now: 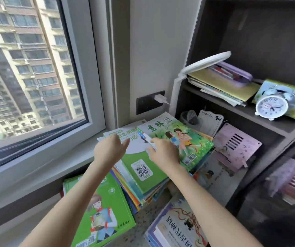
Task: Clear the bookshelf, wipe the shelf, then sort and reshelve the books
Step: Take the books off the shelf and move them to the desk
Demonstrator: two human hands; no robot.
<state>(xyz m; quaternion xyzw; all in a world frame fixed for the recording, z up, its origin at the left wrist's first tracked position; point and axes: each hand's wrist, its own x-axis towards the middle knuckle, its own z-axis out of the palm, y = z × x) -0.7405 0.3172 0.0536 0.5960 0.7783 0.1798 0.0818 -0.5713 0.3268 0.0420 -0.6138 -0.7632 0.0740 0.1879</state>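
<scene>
L hand point(110, 150) loose, R hand point(162, 152) gripping bks point(194, 139) (piled)

This is a home, a child's study corner in a flat. The window point(36, 68) looks out on apartment towers point(23, 50). A dark bookshelf point(268, 41) carries an alarm clock point(271, 106) and a purple pencil case point(235, 72). A white lamp point(205, 62) stands beside it. Illustrated children's books point(143, 175) are piled on the surface near a wall socket point(143, 106) with a charger point(160, 98).
</scene>
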